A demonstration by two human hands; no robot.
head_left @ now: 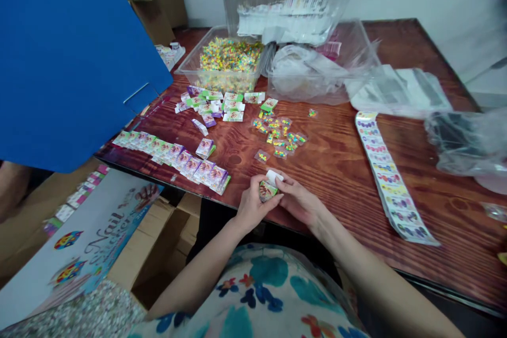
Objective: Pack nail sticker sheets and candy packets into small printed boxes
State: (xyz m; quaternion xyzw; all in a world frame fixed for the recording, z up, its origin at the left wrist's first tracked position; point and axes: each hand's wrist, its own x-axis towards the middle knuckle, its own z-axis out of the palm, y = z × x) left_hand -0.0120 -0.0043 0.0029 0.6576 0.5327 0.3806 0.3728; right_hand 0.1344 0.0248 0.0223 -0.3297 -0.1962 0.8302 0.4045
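At the table's near edge, my left hand (pixel 252 202) is closed around a small green-and-white printed box (pixel 268 190). My right hand (pixel 299 199) pinches a white piece of paper (pixel 274 176) at the top of that box; whether it is the box's own flap or a separate slip I cannot tell. Just beyond my hands lie several small clear packets of coloured candy (pixel 279 137). A row of flat purple and green boxes (pixel 178 157) runs along the edge to my left, with two more stacked boxes (pixel 205 148) behind it.
Small boxes (pixel 233 106) are heaped before a clear tub of candy packets (pixel 232 60). Another clear tub (pixel 317 84) holds plastic bags, under a tub of printed sheets (pixel 283 21). A sticker strip (pixel 390 179) lies to the right. A blue panel (pixel 75 58) blocks the left; cartons (pixel 148 248) stand below.
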